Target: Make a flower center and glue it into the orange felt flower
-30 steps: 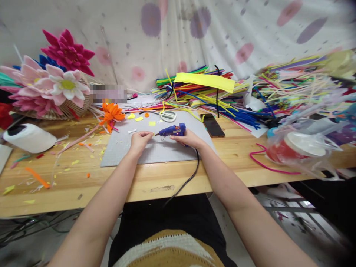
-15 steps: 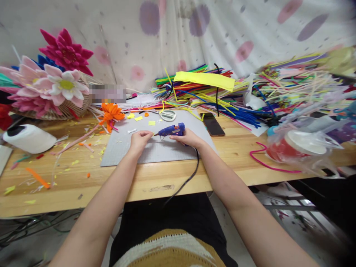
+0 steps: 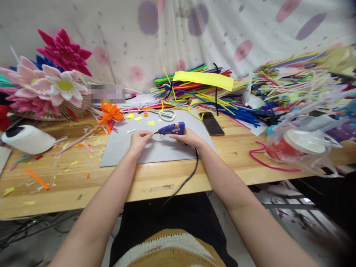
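A blue hot glue gun (image 3: 171,129) is gripped by my right hand (image 3: 189,137), its nozzle pointing left and its black cord (image 3: 187,180) trailing toward the table edge. My left hand (image 3: 140,140) is closed in a pinch right at the nozzle tip. A tiny yellowish bit shows at its fingertips, too small to name. Both hands are over the grey cutting mat (image 3: 116,150). On the mat behind them lie scissors (image 3: 167,115) with pale green handles, yellow scraps (image 3: 151,123) and a small white piece (image 3: 131,131).
An orange pipe-cleaner flower (image 3: 110,116) lies left of the mat, near a white spool (image 3: 29,139) and a basket of fuzzy flowers (image 3: 62,85). A phone (image 3: 213,124) rests at the mat's right. Bundled pipe cleaners (image 3: 194,89) line the back; a bagged red cup (image 3: 292,144) stands right.
The view has shifted very slightly. Both hands and the glue gun keep nearly the same place, the nozzle still by my left fingertips.
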### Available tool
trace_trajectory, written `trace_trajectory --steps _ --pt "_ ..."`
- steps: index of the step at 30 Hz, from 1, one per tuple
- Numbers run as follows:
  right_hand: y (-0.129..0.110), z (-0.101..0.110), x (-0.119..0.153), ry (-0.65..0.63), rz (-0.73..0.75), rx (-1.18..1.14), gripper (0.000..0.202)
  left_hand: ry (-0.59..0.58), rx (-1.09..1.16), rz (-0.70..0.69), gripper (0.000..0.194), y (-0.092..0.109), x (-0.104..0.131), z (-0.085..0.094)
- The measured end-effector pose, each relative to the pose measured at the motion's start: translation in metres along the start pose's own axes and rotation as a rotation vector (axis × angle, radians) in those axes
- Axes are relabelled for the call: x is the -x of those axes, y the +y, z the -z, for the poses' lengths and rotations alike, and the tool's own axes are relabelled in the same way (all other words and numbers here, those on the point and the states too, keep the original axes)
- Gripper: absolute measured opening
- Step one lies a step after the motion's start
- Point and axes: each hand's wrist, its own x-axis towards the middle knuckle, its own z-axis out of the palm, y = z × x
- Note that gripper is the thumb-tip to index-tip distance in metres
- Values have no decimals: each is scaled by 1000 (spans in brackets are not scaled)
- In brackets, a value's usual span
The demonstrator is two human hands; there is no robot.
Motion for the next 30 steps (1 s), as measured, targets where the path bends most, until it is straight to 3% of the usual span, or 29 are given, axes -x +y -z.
trace_trajectory --steps 26,30 --pt "-2 3 3 -74 -2 53 38 -2 41 58 13 5 1 0" --pt "4 18 4 16 7 -38 39 7 46 78 14 8 2 1"
